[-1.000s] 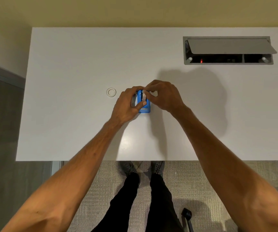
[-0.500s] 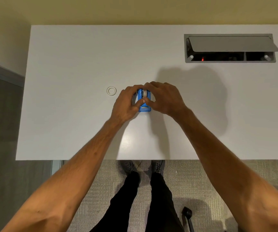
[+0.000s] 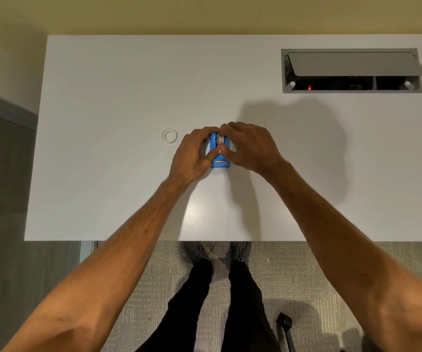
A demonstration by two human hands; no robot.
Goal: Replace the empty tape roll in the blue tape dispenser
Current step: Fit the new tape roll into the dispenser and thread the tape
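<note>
The blue tape dispenser stands on the white desk, its cutter end toward me. My left hand grips its left side, thumb pressed across the body. My right hand reaches in from the right, with its fingertips on a whitish tape roll that sits in the dispenser's top slot. Much of the dispenser and roll is hidden under my fingers. A small clear empty roll ring lies flat on the desk just left of my left hand.
An open grey cable hatch with a raised flap is set into the desk at the back right. The desk's front edge runs just above my legs and shoes. A dark chair caster shows on the carpet.
My right-hand fingers came down from above the dispenser onto the roll in its slot. The two hands closed together around the dispenser; it stayed in place.
</note>
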